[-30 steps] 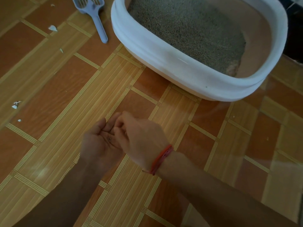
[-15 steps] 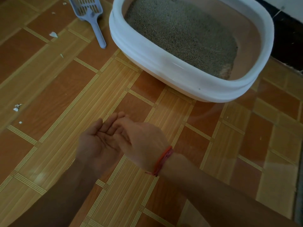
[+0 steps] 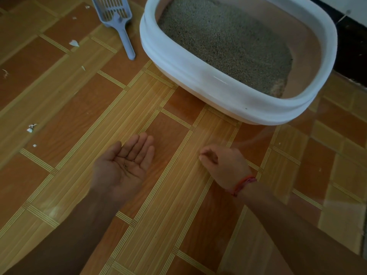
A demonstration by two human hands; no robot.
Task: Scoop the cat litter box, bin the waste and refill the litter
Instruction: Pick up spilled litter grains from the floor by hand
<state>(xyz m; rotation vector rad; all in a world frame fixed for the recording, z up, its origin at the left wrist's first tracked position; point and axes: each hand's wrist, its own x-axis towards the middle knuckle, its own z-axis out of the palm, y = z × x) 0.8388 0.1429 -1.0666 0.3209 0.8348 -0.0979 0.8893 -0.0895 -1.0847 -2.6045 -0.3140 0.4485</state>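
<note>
The person's left hand lies palm up above the patterned floor, fingers straight and side by side, a few dark grains sitting in the palm; the right hand is apart from it to the right, back upward, fingers curled down toward the floor with the thumb tip close to the forefinger, though whether they pinch anything cannot be told; a red thread bracelet circles that wrist. The litter box stands on the floor beyond both hands, toward the upper right, white-rimmed and holding grey litter; the blue-grey scoop lies flat on the floor just beside the box's left end, handle pointing toward the person; small white scraps dot the floor at the left.
</note>
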